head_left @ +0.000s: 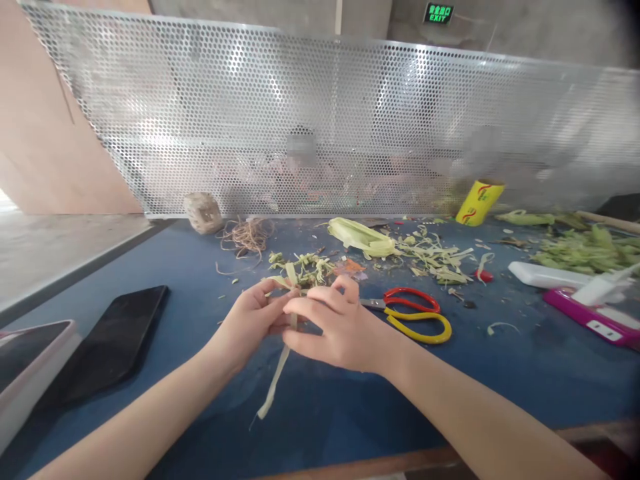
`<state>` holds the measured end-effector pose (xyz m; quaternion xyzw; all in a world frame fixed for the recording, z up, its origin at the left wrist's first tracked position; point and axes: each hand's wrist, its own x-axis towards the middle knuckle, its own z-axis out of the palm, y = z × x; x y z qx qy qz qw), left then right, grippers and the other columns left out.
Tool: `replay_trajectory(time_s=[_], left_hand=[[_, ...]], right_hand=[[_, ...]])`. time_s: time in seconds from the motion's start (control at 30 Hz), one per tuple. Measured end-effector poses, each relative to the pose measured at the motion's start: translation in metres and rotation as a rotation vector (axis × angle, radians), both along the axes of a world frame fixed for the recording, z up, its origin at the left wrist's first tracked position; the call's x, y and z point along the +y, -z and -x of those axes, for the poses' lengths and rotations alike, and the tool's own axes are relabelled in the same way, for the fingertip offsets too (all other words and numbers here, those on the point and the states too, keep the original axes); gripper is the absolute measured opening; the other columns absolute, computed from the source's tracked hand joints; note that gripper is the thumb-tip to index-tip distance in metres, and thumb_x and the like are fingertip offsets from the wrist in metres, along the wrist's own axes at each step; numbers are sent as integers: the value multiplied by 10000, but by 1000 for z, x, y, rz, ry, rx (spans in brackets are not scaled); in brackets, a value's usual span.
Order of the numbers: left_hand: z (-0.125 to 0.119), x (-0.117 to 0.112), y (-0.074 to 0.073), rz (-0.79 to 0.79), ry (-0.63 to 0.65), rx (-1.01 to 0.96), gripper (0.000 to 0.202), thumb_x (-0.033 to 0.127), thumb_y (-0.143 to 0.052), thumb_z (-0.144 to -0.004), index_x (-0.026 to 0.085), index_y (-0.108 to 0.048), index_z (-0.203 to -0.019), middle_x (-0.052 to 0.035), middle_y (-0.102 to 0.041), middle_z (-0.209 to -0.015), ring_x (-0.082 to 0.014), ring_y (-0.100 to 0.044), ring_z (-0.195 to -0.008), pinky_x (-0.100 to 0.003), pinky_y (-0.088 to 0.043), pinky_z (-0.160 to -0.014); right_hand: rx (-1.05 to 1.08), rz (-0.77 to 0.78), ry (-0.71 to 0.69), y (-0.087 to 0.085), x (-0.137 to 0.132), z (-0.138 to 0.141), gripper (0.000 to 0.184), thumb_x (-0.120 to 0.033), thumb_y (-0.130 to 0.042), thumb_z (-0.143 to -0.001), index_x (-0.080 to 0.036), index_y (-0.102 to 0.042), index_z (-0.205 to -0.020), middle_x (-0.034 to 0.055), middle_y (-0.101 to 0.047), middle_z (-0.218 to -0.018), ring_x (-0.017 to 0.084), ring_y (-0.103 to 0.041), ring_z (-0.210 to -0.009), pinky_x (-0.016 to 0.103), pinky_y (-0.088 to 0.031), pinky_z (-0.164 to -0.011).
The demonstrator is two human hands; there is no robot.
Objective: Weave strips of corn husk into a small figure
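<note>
leaf strip is pale yellow-green. scissors show one red and one yellow handle. tabletop blue; screen silver-grey, hole-patterned.

Pale strip partly hidden by hands

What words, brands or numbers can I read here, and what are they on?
"安全出口 EXIT": on the lit green sign up high.
The yellow cylinder carries dark lettering, too small and blurred to read.
I can make out no numbers.
</note>
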<state>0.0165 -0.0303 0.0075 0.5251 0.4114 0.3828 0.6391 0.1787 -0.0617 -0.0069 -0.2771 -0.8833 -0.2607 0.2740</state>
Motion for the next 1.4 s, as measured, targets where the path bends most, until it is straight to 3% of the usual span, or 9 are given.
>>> replay_trajectory(time_s=[0.2, 0.4, 0.57, 0.83, 1.03, 1.1, 1.2, 1.3, 1.4], left_hand=[[-1, 0, -1, -16, -24, 17, 246, 300, -664, -672, 170, -520, -823, 40, -635, -584, -98, -608, -526, -201, -501, -545], [-2, 1, -1, -159, -14, 113, 244, 312, -664, -666, 171, -531, -814, -1, -695, -690, -183, -663, -699, -260, -536, -600], [-2, 1, 1, -136, 24, 145, 241, 307, -653, -681, 173, -568, -862, -32, -716, -808, -215, -665, -803, -264, -548, -624], [-3, 3, 7, -159, 12, 144, 213, 252, -703, -622, 153, -616, -788, -19, -722, -731, -204, -671, -750, -251, -560, -584], [-2, 4, 5, -145, -70, 109, 168, 199, -737, -580, 136, -634, -698, 6, -695, -599, -133, -651, -578, -187, -542, -528], [-1, 4, 3, -81, -78, 60, 172, 185, -739, -582, 135, -632, -707, -1, -701, -622, -138, -658, -605, -191, -547, -544], [1, 5, 2, 41, -78, -17, 194, 168, -738, -590, 134, -636, -750, -26, -713, -695, -162, -670, -672, -207, -556, -568], [3, 7, 2, 127, -72, -91, 174, 143, -749, -567, 136, -635, -699, -28, -709, -700, -154, -668, -666, -204, -555, -580], [3, 8, 3, 154, -57, -95, 167, 134, -752, -552, 137, -639, -676, -11, -698, -690, -124, -653, -618, -206, -552, -603]], right_hand=[[145, 119, -54, -2, 1, 0, 181, -162, -445, -851, -227, -575, -743, -19, -597, -956, 149, -452, -937, 341, -250, -797], [759, 467, -43, 1, 13, 1, 45, -202, -544, -778, -191, -580, -755, 27, -614, -827, 151, -550, -843, 308, -388, -788], [1136, 907, -31, 5, 25, -1, 51, -226, -512, -771, -185, -539, -754, 19, -621, -739, 150, -608, -693, 276, -473, -655], [1160, 1038, -19, 4, 24, 1, 47, -205, -530, -740, -178, -505, -710, -11, -583, -638, 111, -584, -539, 236, -463, -538], [1110, 1322, 20, 8, 28, -2, 150, -310, -474, -791, -178, -444, -727, -20, -556, -604, 83, -522, -354, 181, -307, -329], [921, 1162, 194, 5, 26, -6, 230, -356, -469, -797, -178, -442, -653, -23, -532, -523, 89, -503, -352, 196, -322, -361], [534, 641, 361, -1, 22, -13, 177, -332, -500, -792, -175, -515, -712, 4, -570, -582, 124, -550, -493, 220, -345, -453], [146, 302, 183, -4, 20, -19, 182, -228, -449, -831, -193, -521, -994, 47, -611, -863, 151, -570, -732, 234, -368, -555], [-45, 171, 33, -3, 21, -19, 226, -183, -357, -876, -209, -552, -989, 40, -602, -885, 147, -530, -784, 252, -377, -631]])
